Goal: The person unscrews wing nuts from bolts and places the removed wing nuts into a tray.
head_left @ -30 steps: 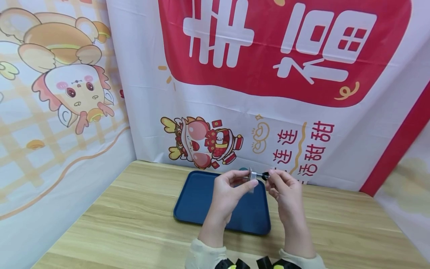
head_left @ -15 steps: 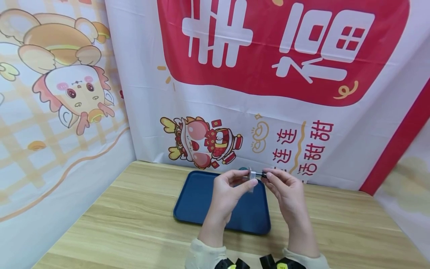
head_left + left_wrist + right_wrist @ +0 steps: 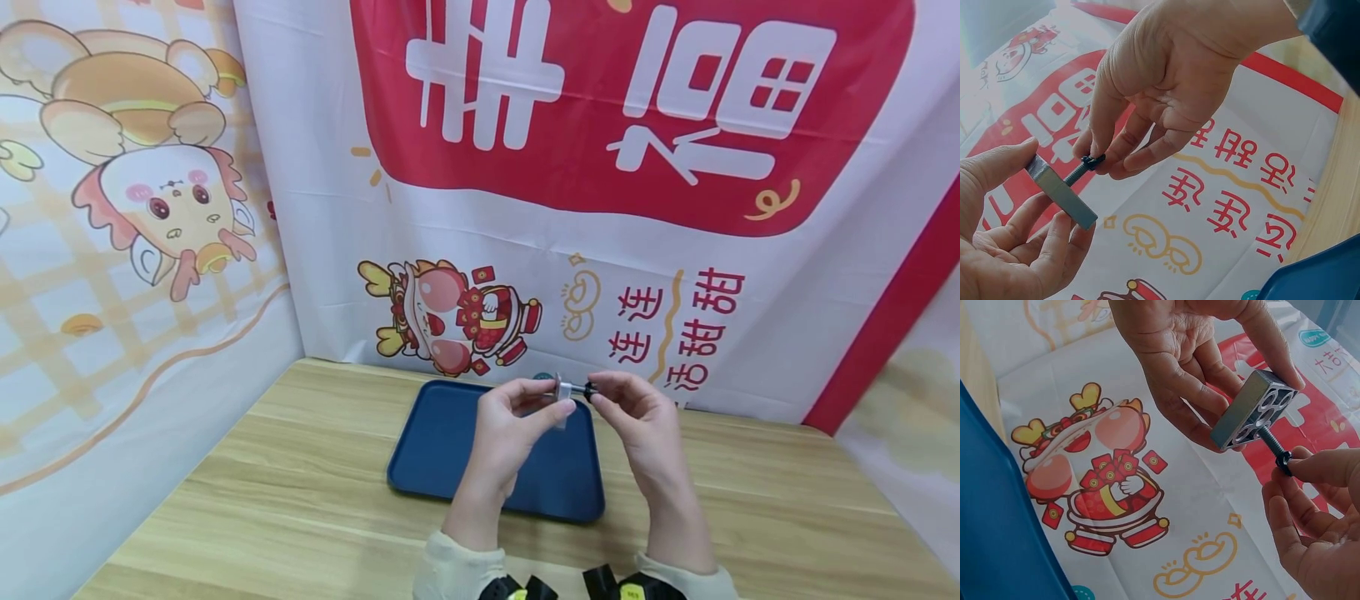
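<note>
Metal block [image 3: 1238,419] pinched by left hand [image 3: 512,423]; right hand [image 3: 639,421] pinches black knob [image 3: 1284,463] of screw [image 3: 1272,444] entering it, right of and below centre, head view. Off-axis twist could jam it.

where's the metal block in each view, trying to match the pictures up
Head: metal block right of centre, below mid-height, in the left hand.
Left wrist: metal block left of centre, below mid-height.
Right wrist: metal block right of centre, above mid-height.
Shared landmark: blue tray, lower middle, bottom right corner and left edge respectively.
</note>
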`<state>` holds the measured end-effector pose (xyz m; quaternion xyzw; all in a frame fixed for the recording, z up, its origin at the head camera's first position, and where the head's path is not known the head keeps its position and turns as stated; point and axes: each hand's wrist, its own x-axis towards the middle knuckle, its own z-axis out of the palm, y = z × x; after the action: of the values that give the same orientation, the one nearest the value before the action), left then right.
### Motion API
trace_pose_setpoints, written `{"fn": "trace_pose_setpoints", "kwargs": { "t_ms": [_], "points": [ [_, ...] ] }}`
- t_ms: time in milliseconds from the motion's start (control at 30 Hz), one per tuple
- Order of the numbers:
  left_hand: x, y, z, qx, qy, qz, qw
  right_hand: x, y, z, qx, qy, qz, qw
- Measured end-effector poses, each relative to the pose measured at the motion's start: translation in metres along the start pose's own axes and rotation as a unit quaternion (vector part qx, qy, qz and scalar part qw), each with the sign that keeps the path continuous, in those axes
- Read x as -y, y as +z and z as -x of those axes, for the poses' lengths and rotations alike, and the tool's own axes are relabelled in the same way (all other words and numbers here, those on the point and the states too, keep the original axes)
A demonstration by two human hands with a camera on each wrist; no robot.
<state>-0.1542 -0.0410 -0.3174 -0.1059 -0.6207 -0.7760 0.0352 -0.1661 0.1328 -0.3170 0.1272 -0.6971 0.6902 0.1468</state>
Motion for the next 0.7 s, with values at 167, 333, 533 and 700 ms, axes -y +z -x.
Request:
{"fn": "trace_pose_setpoints", "kwargs": {
  "t_ms": [167, 333, 533, 700],
  "points": [
    [0.001, 0.0, 0.0, -0.001, 0.0, 0.002, 1.0, 0.001, 0.0, 0.0, -0.001, 0.006, 0.003, 1.0],
    [0.001, -0.001, -0.001, -0.002, 0.001, 0.004, 1.0, 0.005, 0.002, 0.0, -0.058, 0.068, -0.035, 0.995],
    [0.001, -0.001, -0.001, -0.005, 0.001, 0.004, 1.0, 0.01, 0.003, -0.001, -0.109, 0.119, -0.097, 0.982],
    [0.0, -0.001, -0.001, -0.003, -0.001, 0.005, 1.0, 0.009, 0.003, 0.0, -0.08, 0.139, -0.149, 0.976]
  ]
}}
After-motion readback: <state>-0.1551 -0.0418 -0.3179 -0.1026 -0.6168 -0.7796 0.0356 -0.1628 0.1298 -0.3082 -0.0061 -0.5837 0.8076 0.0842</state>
